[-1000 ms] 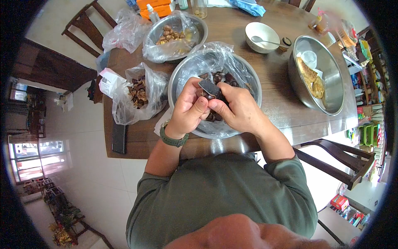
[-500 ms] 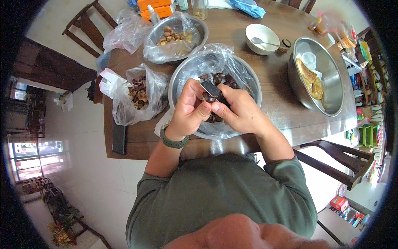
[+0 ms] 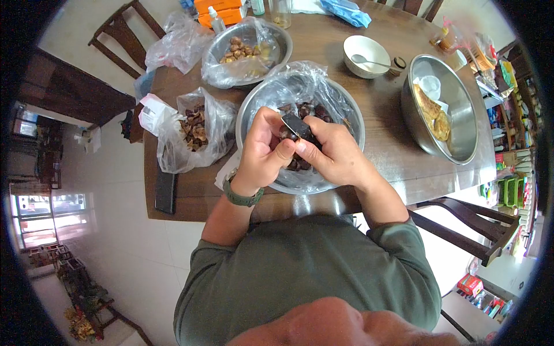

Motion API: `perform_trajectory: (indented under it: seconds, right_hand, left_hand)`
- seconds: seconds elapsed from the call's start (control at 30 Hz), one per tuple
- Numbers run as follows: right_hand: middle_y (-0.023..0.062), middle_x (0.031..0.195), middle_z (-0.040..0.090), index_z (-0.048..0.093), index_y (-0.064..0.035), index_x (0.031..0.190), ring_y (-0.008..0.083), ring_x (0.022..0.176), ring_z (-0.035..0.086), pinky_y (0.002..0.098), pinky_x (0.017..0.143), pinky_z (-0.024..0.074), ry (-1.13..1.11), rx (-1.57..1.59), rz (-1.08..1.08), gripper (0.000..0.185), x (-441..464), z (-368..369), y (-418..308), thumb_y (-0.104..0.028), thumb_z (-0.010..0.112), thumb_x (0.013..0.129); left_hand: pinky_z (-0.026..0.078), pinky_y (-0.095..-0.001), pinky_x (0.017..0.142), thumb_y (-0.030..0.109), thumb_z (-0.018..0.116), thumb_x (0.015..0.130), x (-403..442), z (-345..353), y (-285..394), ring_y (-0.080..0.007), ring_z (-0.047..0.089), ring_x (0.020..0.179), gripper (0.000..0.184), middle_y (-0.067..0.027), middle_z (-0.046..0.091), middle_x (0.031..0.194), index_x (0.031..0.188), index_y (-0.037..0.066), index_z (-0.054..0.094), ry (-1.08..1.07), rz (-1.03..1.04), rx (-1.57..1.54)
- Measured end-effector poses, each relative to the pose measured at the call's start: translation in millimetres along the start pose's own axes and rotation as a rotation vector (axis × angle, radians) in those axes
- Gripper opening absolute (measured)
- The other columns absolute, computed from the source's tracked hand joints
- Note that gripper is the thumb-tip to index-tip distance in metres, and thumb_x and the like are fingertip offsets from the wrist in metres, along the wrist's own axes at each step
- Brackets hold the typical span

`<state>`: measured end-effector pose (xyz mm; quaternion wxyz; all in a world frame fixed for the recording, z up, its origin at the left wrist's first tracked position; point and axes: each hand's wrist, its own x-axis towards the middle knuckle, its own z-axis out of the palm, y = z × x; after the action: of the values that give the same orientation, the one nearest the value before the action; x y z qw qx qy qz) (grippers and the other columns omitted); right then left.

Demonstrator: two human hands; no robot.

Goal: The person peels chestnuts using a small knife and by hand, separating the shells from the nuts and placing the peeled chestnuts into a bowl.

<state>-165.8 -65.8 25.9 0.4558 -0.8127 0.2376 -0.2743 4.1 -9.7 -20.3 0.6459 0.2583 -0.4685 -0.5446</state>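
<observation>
Over a plastic-lined metal bowl [image 3: 359, 124], my two hands meet. My left hand [image 3: 258, 155] is closed around a dark brown chestnut [image 3: 285, 132], thumb and fingers pinching it. Pressed against that nut is a small black-handled tool [image 3: 300, 127], gripped by my right hand [image 3: 340, 155]; its working edge is mostly hidden. Both thumbs nearly touch at the nut. Below and behind the hands, more dark chestnuts [image 3: 316, 111] lie in the bowl.
Left of the bowl sits a clear bag of shells [image 3: 194, 130], with a black phone [image 3: 165, 193] near the table edge. Behind is a bowl of peeled nuts [image 3: 238, 51]. At right are a white bowl with a spoon [image 3: 366, 55] and a metal basin [image 3: 470, 109] holding flat bread.
The black tool has tilted slightly over the chestnut, and my fingers have shifted a little. Both hands stay in the same place above the bowl.
</observation>
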Motion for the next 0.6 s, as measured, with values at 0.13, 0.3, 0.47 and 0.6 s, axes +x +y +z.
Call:
perform_trajectory:
  seconds: [0.13,0.3,0.47,0.6]
  right_hand:
    - [0.0185,0.075,0.060,0.056,-0.0021,0.094,0.0399,0.071,0.061,0.0423,0.064,0.0476,0.062,-0.057,0.007,0.035,-1.2,-2.2,0.9,-0.036,0.065,0.089]
    - [0.0105,0.072,0.060,0.057,-0.0041,0.097,0.0255,0.064,0.061,0.0367,0.061,0.0476,0.137,-0.014,-0.038,0.034,-2.7,-5.0,8.4,-0.033,0.070,0.084]
    - [0.0064,0.075,0.062,0.057,-0.0044,0.107,0.0170,0.066,0.060,0.0324,0.062,0.0485,0.219,0.043,-0.016,0.034,-2.4,-3.3,5.8,-0.022,0.073,0.082]
    - [0.0073,0.079,0.064,0.058,-0.0038,0.111,0.0185,0.070,0.063,0.0317,0.066,0.0503,0.251,0.030,-0.029,0.037,-1.4,-1.6,7.8,-0.017,0.075,0.081]
  left_hand:
    - [0.034,-0.0178,0.050,0.025,0.062,0.096,-0.8,3.6,1.7,-0.0027,0.042,0.061,0.036,-0.0008,0.054,0.091,0.119,0.006,0.041,0.016,-0.011,0.010]
    - [0.035,-0.0178,0.052,0.025,0.054,0.100,1.3,4.7,4.0,-0.0029,0.043,0.065,0.038,-0.0020,0.055,0.094,0.130,0.005,0.042,0.011,-0.032,0.021]
    - [0.035,-0.0168,0.055,0.023,0.049,0.102,0.3,5.3,0.9,-0.0028,0.042,0.066,0.042,-0.0017,0.057,0.101,0.140,0.005,0.041,-0.016,-0.066,0.070]
    - [0.034,-0.0157,0.057,0.024,0.048,0.103,-1.8,6.8,2.5,-0.0019,0.039,0.066,0.049,-0.0029,0.059,0.109,0.146,0.004,0.037,-0.007,-0.113,0.132]
